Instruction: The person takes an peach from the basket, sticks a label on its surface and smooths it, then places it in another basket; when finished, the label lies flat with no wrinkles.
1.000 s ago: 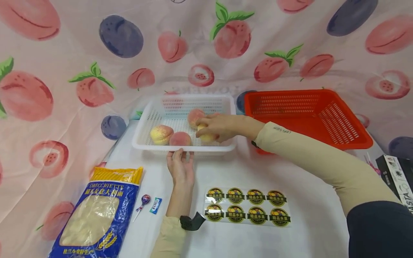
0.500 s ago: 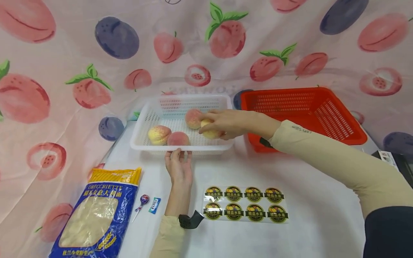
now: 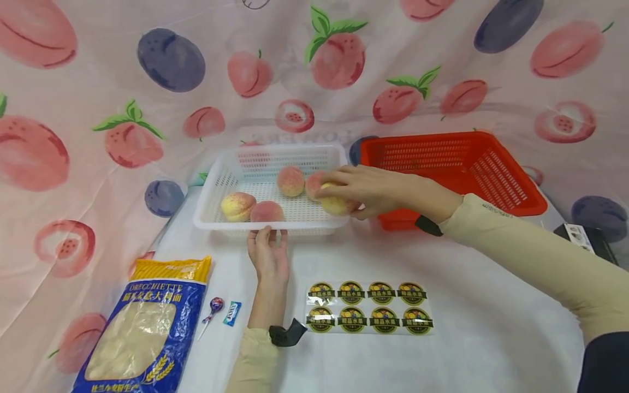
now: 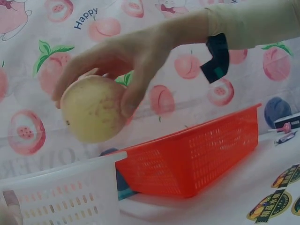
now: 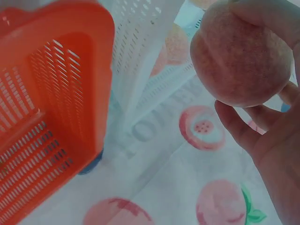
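Observation:
My right hand [image 3: 378, 188] holds a yellow-pink peach [image 3: 338, 204] above the right end of the white plastic basket [image 3: 236, 225]. In the left wrist view the peach [image 4: 91, 110] hangs higher than the basket's rim, fingers and thumb around it. The right wrist view shows its red side [image 5: 239, 58]. Several peaches lie in the basket: a yellow one [image 3: 238, 206], a pink one [image 3: 267, 211] beside it and others farther back, one partly hidden by my hand. At the basket's front rim, my left hand [image 3: 269, 259] holds on, its thumb at the edge and fingertips under it.
A red plastic basket [image 3: 444, 204] stands right of the white one. Nearer are a sheet of round stickers [image 3: 369, 307], a lollipop [image 3: 215, 305], a small wrapped sweet [image 3: 232, 314] and a blue pasta bag [image 3: 132, 333]. A dark box [image 3: 585, 237] lies at far right.
My right hand has lifted the peach and moved right with it, uncovering more of the peach behind. My left hand stays at the white basket's rim. The head view has shifted slightly.

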`<control>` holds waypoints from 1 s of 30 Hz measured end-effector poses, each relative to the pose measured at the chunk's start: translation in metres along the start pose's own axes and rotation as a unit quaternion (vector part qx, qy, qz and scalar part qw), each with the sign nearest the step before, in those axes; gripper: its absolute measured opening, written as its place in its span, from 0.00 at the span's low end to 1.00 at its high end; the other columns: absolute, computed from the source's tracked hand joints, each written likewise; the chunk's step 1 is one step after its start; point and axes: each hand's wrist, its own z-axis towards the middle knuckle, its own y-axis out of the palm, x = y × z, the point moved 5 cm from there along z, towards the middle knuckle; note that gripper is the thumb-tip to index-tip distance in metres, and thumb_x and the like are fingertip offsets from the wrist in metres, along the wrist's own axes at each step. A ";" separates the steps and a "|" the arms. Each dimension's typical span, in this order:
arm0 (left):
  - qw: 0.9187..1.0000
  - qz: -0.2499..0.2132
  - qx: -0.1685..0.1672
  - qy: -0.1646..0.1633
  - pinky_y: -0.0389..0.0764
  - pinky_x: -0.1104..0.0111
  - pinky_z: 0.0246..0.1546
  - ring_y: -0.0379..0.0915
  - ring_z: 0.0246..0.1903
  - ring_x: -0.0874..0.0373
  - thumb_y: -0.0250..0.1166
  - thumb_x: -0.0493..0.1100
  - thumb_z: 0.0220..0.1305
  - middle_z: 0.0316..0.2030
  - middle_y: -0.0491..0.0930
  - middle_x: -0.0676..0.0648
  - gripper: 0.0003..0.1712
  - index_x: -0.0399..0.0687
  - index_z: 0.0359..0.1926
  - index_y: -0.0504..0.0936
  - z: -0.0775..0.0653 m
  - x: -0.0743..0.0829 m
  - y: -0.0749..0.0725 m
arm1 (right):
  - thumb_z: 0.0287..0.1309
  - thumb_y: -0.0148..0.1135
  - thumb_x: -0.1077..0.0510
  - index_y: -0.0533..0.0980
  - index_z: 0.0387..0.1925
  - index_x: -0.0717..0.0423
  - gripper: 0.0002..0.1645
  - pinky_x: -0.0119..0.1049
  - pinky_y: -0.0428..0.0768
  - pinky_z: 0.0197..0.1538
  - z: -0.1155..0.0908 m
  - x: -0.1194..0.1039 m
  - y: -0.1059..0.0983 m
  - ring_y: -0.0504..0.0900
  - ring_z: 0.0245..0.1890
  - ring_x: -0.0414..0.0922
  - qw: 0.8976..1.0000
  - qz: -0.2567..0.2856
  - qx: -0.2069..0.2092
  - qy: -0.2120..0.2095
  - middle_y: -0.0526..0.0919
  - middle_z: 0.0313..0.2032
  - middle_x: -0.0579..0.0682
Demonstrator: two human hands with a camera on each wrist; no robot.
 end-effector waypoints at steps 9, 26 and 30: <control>1.000 -0.004 0.006 -0.010 0.69 0.63 0.53 0.64 0.46 0.56 0.52 0.32 0.58 0.54 0.61 0.46 0.27 0.44 0.58 0.54 0.000 -0.002 0.000 | 0.45 0.62 0.50 0.59 0.59 0.42 0.38 0.42 0.65 0.56 -0.027 0.001 0.007 0.62 0.56 0.42 0.997 0.051 0.046 0.031 0.62 0.59 0.44; 1.000 0.011 0.008 -0.011 0.71 0.64 0.51 0.65 0.43 0.57 0.53 0.35 0.60 0.43 0.66 0.48 0.16 0.48 0.48 0.62 -0.002 -0.006 -0.003 | 0.40 0.63 0.48 0.60 0.56 0.46 0.38 0.32 0.72 0.51 -0.054 -0.025 0.042 0.65 0.48 0.34 0.976 0.188 0.081 0.081 0.66 0.51 0.39; 1.000 0.027 -0.003 -0.010 0.71 0.65 0.49 0.66 0.43 0.57 0.54 0.37 0.60 0.40 0.66 0.49 0.13 0.49 0.45 0.63 -0.002 -0.008 -0.003 | 0.41 0.63 0.48 0.62 0.54 0.46 0.35 0.34 0.72 0.52 -0.058 -0.029 0.050 0.65 0.50 0.35 0.973 0.192 0.094 0.087 0.66 0.52 0.39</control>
